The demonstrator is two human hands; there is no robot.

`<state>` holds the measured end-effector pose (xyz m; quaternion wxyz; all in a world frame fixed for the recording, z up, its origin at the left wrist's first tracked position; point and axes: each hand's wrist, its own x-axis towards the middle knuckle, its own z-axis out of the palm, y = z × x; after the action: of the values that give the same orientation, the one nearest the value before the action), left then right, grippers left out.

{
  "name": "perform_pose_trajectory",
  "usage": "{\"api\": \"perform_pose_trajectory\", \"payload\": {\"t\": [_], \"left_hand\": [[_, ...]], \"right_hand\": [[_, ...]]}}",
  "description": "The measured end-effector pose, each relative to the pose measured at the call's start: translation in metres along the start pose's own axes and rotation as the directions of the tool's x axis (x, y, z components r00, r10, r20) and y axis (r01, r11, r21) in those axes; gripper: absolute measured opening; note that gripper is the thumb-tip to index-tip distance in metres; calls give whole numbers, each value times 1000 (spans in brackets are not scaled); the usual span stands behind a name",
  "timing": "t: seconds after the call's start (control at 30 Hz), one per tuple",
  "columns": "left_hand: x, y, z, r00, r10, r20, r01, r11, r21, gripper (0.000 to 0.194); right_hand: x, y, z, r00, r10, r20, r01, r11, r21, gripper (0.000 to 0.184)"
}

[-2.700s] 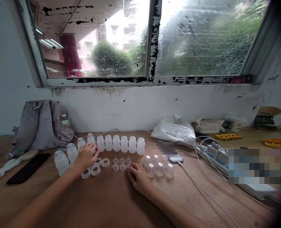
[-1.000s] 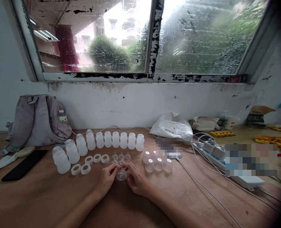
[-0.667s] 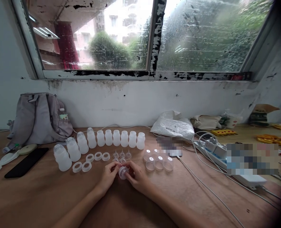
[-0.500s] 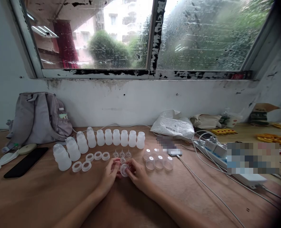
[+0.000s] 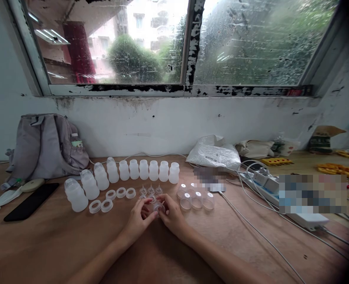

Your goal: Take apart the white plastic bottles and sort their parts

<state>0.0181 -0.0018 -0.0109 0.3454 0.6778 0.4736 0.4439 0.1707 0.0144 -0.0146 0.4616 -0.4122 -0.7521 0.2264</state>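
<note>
My left hand (image 5: pixel 140 215) and my right hand (image 5: pixel 171 212) meet at the middle of the table, fingers closed round a small translucent bottle collar ring (image 5: pixel 157 206). Fingers partly cover it, so whether a teat sits inside cannot be made out. Just beyond the fingertips stand several clear bottle teats (image 5: pixel 151 190). To the left lie several frosted collar rings (image 5: pixel 121 192). On the right, near my right hand, are several clear domed caps (image 5: pixel 197 201). Behind these runs a row of frosted open baby bottles (image 5: pixel 144 170); several capped bottles (image 5: pixel 89 185) continue it at the left.
A black phone (image 5: pixel 31 202) and a grey backpack (image 5: pixel 50 146) are at the left. A silver packet (image 5: pixel 214 153) lies against the wall. A white power strip (image 5: pixel 307 219) and cables (image 5: pixel 251 230) stretch across the right side.
The ring has been turned and raised slightly between my hands, and my left thumb has come across to it. The bottles, loose rings and caps stay where they were.
</note>
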Motion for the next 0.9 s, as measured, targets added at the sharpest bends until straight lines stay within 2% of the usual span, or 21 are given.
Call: {"api": "perform_pose_trajectory", "payload": {"t": [0.1,0.2,0.43,0.67,0.9], "left_hand": [[-2,6,-1,997,-13,71,13,1000,1,29],[-3,11,-3,995,8,95,-7,1000,-14,22],[-5,12,-3,994,40,98,-36,999,-37,16],[-5,10,-3,992,2,126,5,998,-56,17],[-5,7,-3,984,-72,162,92,989,-119,31]], "right_hand": [[-1,-2,-1,1000,-28,8,28,1000,9,36],[-1,-4,-1,999,-39,19,39,999,18,37],[1,-2,0,998,11,55,-10,1000,-25,23],[3,-1,-1,997,65,45,-58,989,-138,16],[3,0,-3,988,137,69,-122,974,-192,14]]}}
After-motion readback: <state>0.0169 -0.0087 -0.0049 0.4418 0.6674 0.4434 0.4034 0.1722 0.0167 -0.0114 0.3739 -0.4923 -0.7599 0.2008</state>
